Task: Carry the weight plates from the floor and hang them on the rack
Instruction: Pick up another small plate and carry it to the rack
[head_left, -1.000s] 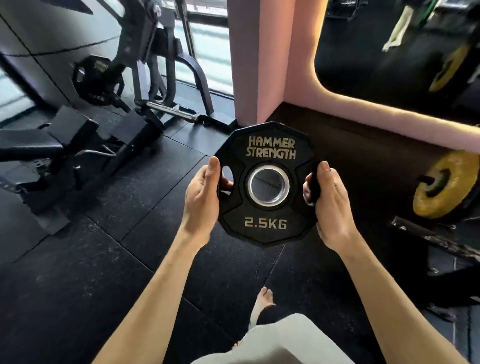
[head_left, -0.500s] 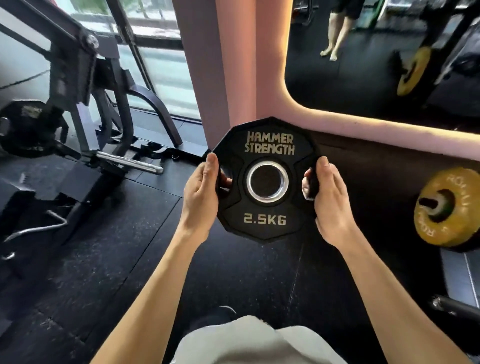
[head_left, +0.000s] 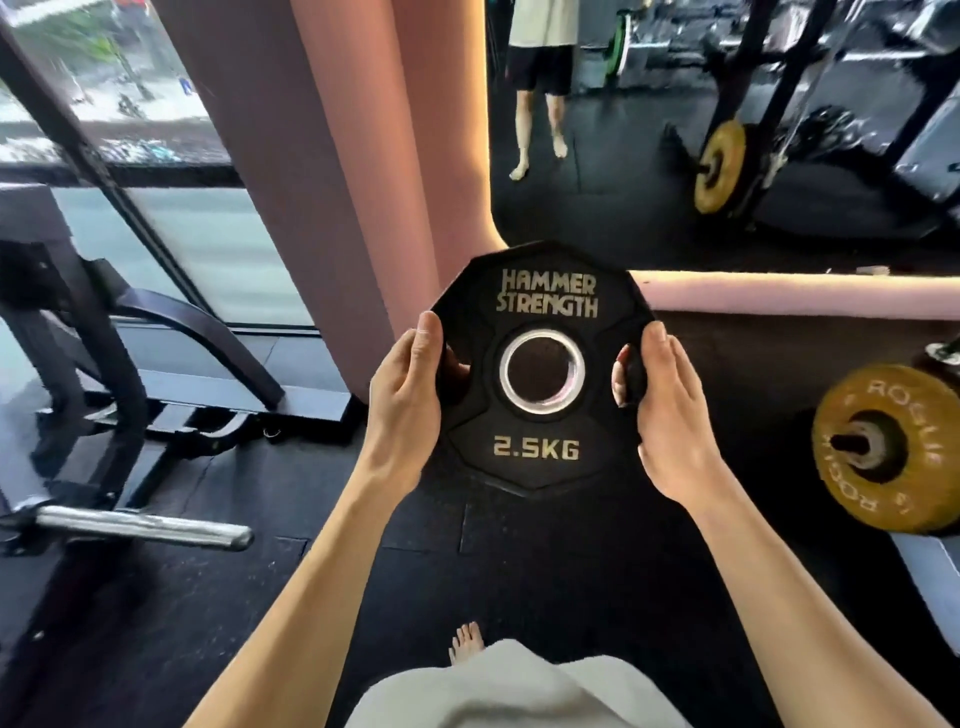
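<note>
Plate (head_left: 540, 447): 2.5 kg, upright at chest height, well clear of the floor (head_left: 519, 571). Left hand (head_left: 405, 410) and right hand (head_left: 670, 415) each grip a side slot, likely to steady the carry. Beyond: mirror (head_left: 779, 218); no rack peg identifiable.

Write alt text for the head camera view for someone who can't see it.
Two bare hands, left hand and right hand, hold a black 2.5 kg Hammer Strength weight plate upright by its side cutouts above a dark gym floor. A yellow plate sits on a bar at right; a chrome peg juts out at left.
</note>
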